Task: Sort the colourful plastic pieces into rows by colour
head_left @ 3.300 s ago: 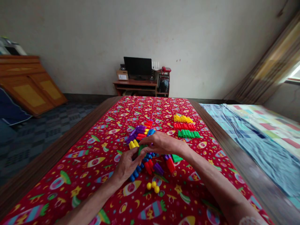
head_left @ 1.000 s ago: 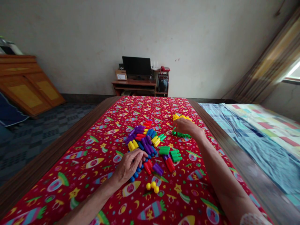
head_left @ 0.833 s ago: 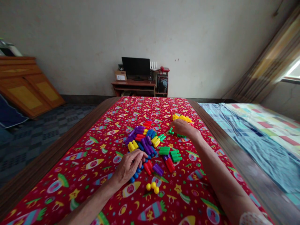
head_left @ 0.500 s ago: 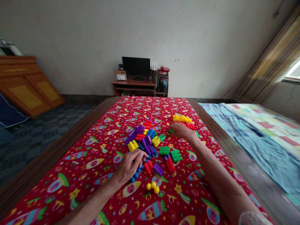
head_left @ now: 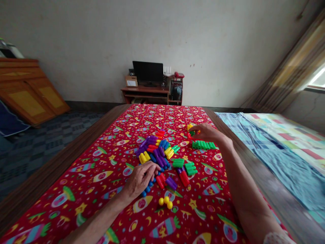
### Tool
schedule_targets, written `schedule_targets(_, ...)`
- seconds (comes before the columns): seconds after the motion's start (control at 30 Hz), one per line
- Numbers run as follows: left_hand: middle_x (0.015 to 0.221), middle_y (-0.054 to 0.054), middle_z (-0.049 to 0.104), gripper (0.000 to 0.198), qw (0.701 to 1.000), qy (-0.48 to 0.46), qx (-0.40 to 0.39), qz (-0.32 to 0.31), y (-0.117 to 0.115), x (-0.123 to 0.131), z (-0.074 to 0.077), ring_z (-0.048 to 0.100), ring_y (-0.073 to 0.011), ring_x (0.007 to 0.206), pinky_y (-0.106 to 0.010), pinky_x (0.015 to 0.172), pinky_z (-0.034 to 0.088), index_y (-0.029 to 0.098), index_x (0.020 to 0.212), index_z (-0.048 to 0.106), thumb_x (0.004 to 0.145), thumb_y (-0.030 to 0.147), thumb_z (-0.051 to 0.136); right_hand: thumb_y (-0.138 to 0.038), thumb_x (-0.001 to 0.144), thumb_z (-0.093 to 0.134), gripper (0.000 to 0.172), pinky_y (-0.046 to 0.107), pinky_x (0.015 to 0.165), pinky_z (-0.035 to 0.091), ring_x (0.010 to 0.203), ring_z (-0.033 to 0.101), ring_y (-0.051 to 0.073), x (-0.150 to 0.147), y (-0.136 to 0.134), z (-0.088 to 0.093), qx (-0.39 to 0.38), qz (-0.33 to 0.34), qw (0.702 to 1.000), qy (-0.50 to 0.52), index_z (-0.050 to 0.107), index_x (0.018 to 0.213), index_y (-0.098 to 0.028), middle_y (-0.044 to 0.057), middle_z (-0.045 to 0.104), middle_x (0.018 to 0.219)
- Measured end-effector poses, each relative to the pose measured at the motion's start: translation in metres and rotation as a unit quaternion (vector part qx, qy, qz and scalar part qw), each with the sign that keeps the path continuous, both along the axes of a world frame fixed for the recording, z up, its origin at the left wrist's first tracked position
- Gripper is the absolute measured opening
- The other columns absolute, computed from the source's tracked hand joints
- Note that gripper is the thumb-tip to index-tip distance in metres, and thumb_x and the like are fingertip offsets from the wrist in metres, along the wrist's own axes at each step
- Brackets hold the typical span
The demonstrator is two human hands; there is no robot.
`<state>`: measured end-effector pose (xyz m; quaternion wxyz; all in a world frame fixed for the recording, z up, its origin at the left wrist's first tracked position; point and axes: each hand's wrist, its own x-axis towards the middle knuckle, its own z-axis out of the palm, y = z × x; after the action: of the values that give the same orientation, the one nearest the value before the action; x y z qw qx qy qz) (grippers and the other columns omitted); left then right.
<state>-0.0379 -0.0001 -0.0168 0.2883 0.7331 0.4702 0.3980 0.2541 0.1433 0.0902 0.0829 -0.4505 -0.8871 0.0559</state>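
Note:
My left hand (head_left: 142, 178) rests on the cloth at the near left of a loose pile of plastic toy pieces, fingers curled. Round blue ends (head_left: 147, 189) show beside and beneath it; anything in its fingers is hidden. My right hand (head_left: 207, 131) reaches over the far right, fingers pinched on a small green plastic piece (head_left: 194, 133), partly hidden. Beneath that hand are yellow pieces (head_left: 189, 126) and a red piece (head_left: 189, 136), largely covered. Just nearer me lies a row of green pieces (head_left: 203, 145). Purple pieces (head_left: 158, 156) lie mid-pile, with green pieces (head_left: 190, 168) to their right.
A red patterned cloth (head_left: 101, 193) covers the middle of the brown table (head_left: 256, 173). Three yellow balls (head_left: 166, 200), seemingly joined, lie near me. Beyond the table stands a desk (head_left: 144, 89) with a monitor (head_left: 148, 73). A bed (head_left: 286, 145) is at the right.
My right hand has moved right and away from me with the green piece, uncovering the green row and now covering much of the yellow and red rows. My left hand stays put.

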Motion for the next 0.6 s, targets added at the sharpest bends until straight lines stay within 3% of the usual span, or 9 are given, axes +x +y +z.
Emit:
schedule_targets(0.1,0.062,0.0,0.06,0.036,1.0,0.0,0.005,0.001,-0.001,0.0,0.0,0.057,-0.011,0.05,-0.02,0.051,0.046,0.016,0.083,0.066,0.096,0.036,0.037,-0.01,0.077,0.059,0.037,0.023,0.068,0.046,0.076,0.065,0.015,0.025,-0.002,-0.005,0.026,0.009,0.999,0.018,0.072,0.11,-0.019,0.005,0.074,0.09)
schedule_targets(0.33,0.061,0.001,0.059,0.038,1.0,0.007,-0.008,0.008,-0.001,-0.001,0.0,0.055,-0.0107,0.05,-0.02,0.049,0.045,0.018,0.089,0.068,0.096,0.038,0.038,-0.001,0.075,0.056,0.044,0.028,0.078,0.052,0.089,0.068,0.019,0.086,-0.002,-0.045,0.03,0.027,0.998,-0.045,0.071,0.113,-0.019,0.01,0.074,0.099)
schedule_targets(0.47,0.063,0.001,0.061,0.037,1.0,0.005,-0.004,0.001,0.001,-0.002,-0.004,0.056,-0.0099,0.05,-0.02,0.05,0.045,0.017,0.09,0.068,0.097,0.038,0.038,-0.004,0.076,0.061,0.05,0.029,0.076,0.052,0.088,0.068,0.021,0.094,-0.004,-0.059,0.026,0.003,0.998,-0.048,0.065,0.124,-0.018,0.012,0.072,0.101)
schedule_targets(0.6,0.064,0.001,0.061,0.038,1.0,0.01,0.01,-0.004,0.002,-0.004,-0.007,0.056,-0.0094,0.05,-0.02,0.051,0.046,0.018,0.091,0.068,0.097,0.038,0.037,-0.004,0.08,0.055,0.057,0.027,0.077,0.052,0.085,0.067,0.017,0.088,-0.012,-0.059,0.005,0.039,0.999,-0.018,0.057,0.134,-0.023,0.008,0.072,0.102)
